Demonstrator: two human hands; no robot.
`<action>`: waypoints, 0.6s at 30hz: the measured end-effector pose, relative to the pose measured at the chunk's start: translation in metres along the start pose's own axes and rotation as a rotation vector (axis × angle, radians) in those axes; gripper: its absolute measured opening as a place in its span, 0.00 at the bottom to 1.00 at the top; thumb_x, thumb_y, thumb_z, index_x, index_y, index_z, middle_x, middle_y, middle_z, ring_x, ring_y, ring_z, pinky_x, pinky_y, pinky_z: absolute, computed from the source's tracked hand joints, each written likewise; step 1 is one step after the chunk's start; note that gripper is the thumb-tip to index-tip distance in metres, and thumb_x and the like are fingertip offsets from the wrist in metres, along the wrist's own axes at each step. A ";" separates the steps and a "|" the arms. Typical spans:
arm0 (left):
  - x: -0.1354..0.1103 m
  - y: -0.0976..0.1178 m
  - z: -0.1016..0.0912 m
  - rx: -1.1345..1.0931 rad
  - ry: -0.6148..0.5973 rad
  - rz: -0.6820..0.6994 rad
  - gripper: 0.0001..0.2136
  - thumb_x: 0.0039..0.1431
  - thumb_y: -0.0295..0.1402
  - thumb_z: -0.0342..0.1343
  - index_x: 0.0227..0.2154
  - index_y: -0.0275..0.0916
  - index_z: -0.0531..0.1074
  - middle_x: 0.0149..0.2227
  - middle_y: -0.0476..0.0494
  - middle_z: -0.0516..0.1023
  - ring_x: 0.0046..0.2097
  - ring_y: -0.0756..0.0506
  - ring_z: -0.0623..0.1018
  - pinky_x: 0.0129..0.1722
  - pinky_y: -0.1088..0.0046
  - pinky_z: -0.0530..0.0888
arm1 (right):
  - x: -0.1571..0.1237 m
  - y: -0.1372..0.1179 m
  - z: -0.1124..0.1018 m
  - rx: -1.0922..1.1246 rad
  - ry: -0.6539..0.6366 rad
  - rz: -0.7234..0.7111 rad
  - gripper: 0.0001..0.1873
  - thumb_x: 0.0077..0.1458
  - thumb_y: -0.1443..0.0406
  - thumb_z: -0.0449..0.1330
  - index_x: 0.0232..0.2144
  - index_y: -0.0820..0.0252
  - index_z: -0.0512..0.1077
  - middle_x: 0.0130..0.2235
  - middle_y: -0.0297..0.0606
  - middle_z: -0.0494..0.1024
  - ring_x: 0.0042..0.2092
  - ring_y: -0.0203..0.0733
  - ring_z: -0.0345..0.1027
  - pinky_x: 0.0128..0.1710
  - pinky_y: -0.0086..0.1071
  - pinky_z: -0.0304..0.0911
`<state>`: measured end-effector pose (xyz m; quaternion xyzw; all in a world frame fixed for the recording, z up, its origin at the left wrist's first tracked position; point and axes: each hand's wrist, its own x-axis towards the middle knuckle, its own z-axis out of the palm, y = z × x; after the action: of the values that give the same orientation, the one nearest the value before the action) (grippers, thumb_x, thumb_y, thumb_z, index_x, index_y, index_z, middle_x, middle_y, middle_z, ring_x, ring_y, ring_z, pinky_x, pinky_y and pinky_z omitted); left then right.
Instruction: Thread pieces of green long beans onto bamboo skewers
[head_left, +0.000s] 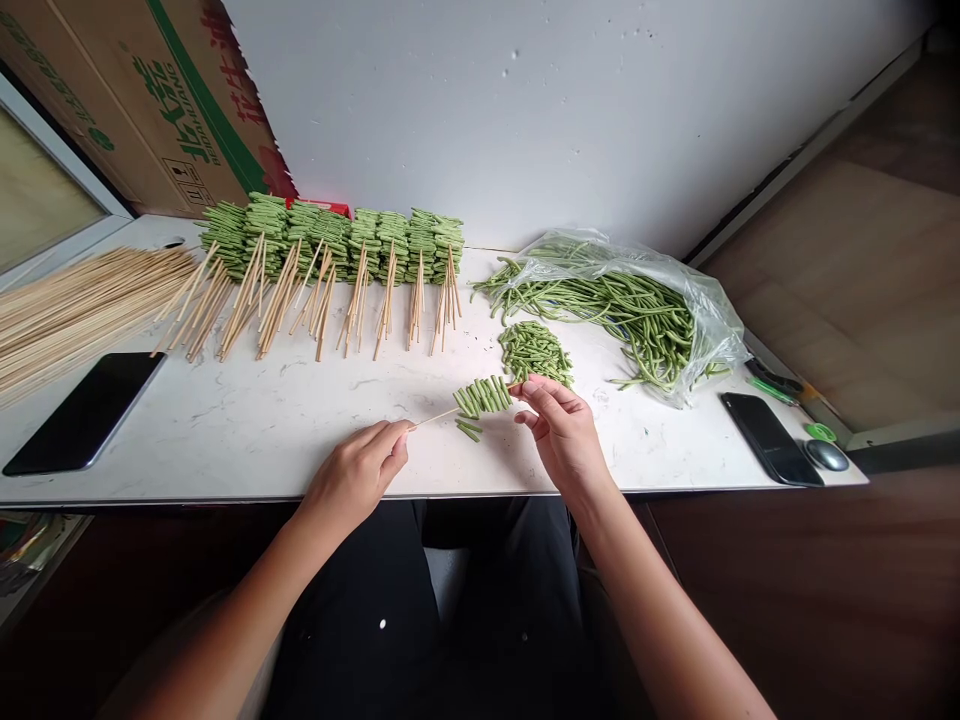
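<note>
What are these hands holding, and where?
The left hand grips a bamboo skewer's end; the right hand pinches the cut green beans threaded on it.

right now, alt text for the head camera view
A person's left hand holds a bamboo skewer threaded with cut green beans, the right hand at the beans' far end, over a white marble counter. Bean skewers lie in a row behind, near a plastic bag of long beans.

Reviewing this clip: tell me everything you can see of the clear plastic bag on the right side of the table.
The clear plastic bag is thin, crinkled film lying on its side on the white marble-look tabletop, its open mouth facing left. Long, whole green beans fill it and spill from the mouth onto the table in a loose tangle. A heap of cut bean pieces lies just left of it.
</note>
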<state>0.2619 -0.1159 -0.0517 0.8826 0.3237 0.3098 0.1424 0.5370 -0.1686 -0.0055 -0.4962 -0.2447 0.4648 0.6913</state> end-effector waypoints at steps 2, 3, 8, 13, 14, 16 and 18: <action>0.000 0.000 0.000 0.004 0.001 0.002 0.11 0.75 0.28 0.48 0.51 0.39 0.74 0.37 0.46 0.78 0.36 0.47 0.77 0.39 0.71 0.72 | 0.000 0.001 -0.001 -0.026 0.016 -0.033 0.12 0.45 0.60 0.78 0.34 0.53 0.84 0.35 0.38 0.86 0.45 0.45 0.81 0.30 0.28 0.71; 0.000 0.000 0.000 0.006 0.000 0.002 0.11 0.75 0.28 0.48 0.51 0.39 0.74 0.36 0.46 0.78 0.36 0.47 0.77 0.38 0.71 0.72 | 0.001 0.001 -0.001 -0.040 0.022 -0.053 0.12 0.44 0.61 0.78 0.34 0.54 0.84 0.35 0.38 0.86 0.44 0.46 0.81 0.30 0.29 0.71; 0.000 0.001 -0.001 0.020 -0.009 0.008 0.10 0.75 0.28 0.48 0.51 0.39 0.73 0.35 0.47 0.76 0.35 0.48 0.75 0.37 0.71 0.71 | 0.001 0.002 -0.003 -0.086 0.021 -0.105 0.12 0.45 0.61 0.78 0.33 0.55 0.84 0.35 0.39 0.87 0.43 0.47 0.82 0.32 0.32 0.73; 0.000 0.001 -0.002 0.016 -0.008 0.015 0.10 0.75 0.28 0.47 0.50 0.39 0.73 0.34 0.47 0.76 0.34 0.48 0.75 0.37 0.71 0.70 | 0.001 -0.002 -0.006 -0.116 -0.011 -0.091 0.13 0.45 0.61 0.79 0.34 0.55 0.84 0.34 0.38 0.86 0.42 0.46 0.82 0.33 0.32 0.75; 0.001 0.001 -0.002 0.010 -0.008 0.013 0.10 0.75 0.28 0.47 0.51 0.39 0.73 0.34 0.47 0.76 0.35 0.48 0.75 0.37 0.71 0.70 | 0.002 -0.003 -0.007 -0.121 -0.026 -0.085 0.13 0.45 0.60 0.78 0.34 0.54 0.84 0.34 0.38 0.86 0.43 0.46 0.82 0.33 0.32 0.75; 0.001 0.001 -0.002 -0.003 -0.009 0.009 0.10 0.75 0.28 0.48 0.51 0.39 0.73 0.35 0.47 0.76 0.35 0.48 0.75 0.37 0.71 0.70 | 0.003 -0.006 -0.008 -0.117 -0.063 -0.063 0.12 0.48 0.58 0.77 0.35 0.54 0.84 0.35 0.38 0.86 0.45 0.46 0.81 0.34 0.32 0.75; 0.001 0.001 -0.002 -0.012 -0.010 0.006 0.10 0.75 0.28 0.48 0.51 0.39 0.73 0.35 0.47 0.76 0.35 0.48 0.75 0.37 0.72 0.70 | 0.004 -0.007 -0.008 -0.107 -0.084 -0.027 0.11 0.51 0.56 0.75 0.36 0.53 0.85 0.37 0.38 0.86 0.45 0.46 0.81 0.34 0.31 0.74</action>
<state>0.2619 -0.1157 -0.0488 0.8843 0.3183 0.3078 0.1483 0.5482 -0.1698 -0.0027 -0.5089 -0.3049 0.4621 0.6591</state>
